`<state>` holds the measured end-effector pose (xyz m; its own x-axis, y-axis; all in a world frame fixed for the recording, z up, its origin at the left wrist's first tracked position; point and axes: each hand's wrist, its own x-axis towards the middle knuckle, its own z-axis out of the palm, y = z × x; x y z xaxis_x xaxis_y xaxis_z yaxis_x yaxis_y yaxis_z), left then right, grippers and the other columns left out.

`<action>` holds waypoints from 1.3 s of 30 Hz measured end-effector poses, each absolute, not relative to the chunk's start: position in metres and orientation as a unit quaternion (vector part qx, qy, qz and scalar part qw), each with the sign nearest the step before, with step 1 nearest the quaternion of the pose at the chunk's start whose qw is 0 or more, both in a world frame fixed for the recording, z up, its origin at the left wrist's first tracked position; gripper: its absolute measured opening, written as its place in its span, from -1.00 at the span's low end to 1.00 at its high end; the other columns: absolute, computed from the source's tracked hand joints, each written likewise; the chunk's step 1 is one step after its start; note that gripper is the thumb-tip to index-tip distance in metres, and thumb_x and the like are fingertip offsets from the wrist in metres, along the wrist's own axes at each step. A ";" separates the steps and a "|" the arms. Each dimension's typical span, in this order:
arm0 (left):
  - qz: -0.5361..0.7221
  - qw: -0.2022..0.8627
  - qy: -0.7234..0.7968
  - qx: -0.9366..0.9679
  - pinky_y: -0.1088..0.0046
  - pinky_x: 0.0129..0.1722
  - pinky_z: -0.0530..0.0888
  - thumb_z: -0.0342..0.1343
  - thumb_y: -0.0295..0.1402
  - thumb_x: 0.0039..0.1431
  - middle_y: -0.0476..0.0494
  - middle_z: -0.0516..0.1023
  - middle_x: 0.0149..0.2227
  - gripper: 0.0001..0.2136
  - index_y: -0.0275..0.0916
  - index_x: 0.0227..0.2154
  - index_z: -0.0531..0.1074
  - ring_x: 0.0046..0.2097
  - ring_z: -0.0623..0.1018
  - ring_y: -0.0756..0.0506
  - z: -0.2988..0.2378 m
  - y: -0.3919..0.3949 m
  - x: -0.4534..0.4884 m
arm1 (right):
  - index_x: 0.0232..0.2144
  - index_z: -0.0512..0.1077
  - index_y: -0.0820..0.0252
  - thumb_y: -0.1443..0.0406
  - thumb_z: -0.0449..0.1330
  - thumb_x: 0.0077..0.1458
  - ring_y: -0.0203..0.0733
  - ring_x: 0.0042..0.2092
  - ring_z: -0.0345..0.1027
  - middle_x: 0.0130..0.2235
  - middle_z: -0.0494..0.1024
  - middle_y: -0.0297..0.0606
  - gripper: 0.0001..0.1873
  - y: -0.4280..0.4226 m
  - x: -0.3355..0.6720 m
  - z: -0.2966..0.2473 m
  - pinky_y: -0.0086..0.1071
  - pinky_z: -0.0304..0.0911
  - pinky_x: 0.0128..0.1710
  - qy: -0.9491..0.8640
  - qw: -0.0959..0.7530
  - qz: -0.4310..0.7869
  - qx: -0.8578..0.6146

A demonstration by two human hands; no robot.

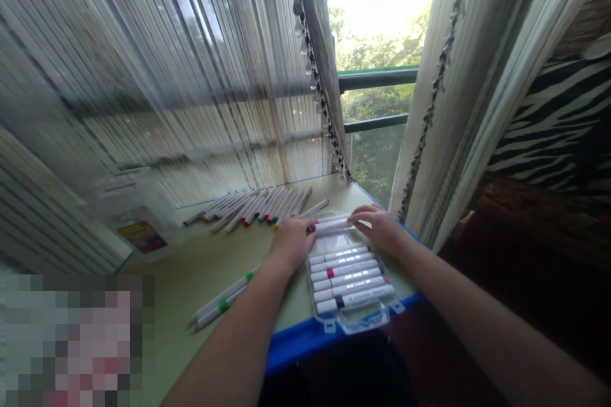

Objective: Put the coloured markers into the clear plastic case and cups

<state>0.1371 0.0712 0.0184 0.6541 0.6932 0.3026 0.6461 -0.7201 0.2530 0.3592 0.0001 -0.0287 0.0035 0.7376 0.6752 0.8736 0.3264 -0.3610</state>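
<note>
A clear plastic case (351, 324) with a handle lies at the near edge of the table, with a row of white markers (351, 276) side by side in its near part. My left hand (292, 241) is closed at the left end of a white marker (329, 225) over the far part of the case, by a purple band. At that marker's right end, my right hand (377, 225) pinches with thumb and fingers. Whether this marker rests on others beneath is hard to make out. Two markers with green bands (224, 305) lie left of my left forearm.
Many loose markers (258, 206) lie spread across the back of the table (191, 273). A clear container (143, 216) with a label stands at the left. String curtains (214, 76) hang behind, beside a window (377, 95). A pixelated patch covers the lower left.
</note>
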 end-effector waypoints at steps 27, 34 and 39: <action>0.136 0.013 0.366 0.921 0.36 -0.19 0.36 0.04 -0.40 0.13 -0.20 0.54 -0.28 -0.80 -0.19 -0.38 0.60 -0.18 0.44 -0.16 0.026 0.062 0.136 | -0.34 0.58 0.04 0.35 0.11 0.10 -0.16 -0.34 0.30 -0.41 0.54 -0.23 -0.77 -0.003 0.356 -0.026 -0.30 0.27 -0.30 -0.739 0.329 -0.101 -0.579; 0.126 -0.033 0.363 0.923 0.34 -0.16 0.36 -0.02 -0.36 0.19 -0.25 0.51 -0.22 -0.77 -0.23 -0.29 0.55 -0.11 0.43 -0.20 0.025 0.061 0.137 | -0.32 0.57 0.10 0.37 0.16 0.07 -0.17 -0.27 0.37 -0.33 0.54 -0.21 -0.82 -0.001 0.357 -0.028 -0.30 0.30 -0.20 -0.725 0.367 -0.096 -0.575; 0.118 -0.056 0.366 0.921 0.34 -0.12 0.36 -0.06 -0.37 0.22 -0.22 0.50 -0.18 -0.77 -0.23 -0.21 0.50 -0.09 0.43 -0.17 0.026 0.061 0.136 | -0.33 0.57 0.11 0.37 0.17 0.09 -0.19 -0.26 0.38 -0.32 0.56 -0.23 -0.83 -0.001 0.356 -0.029 -0.32 0.31 -0.20 -0.731 0.367 -0.099 -0.566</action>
<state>0.1361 0.0608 0.0265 0.7046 0.6605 0.2594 0.6871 -0.7264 -0.0168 0.3562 -0.0011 -0.0287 -0.0886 0.7556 0.6490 0.9008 0.3388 -0.2715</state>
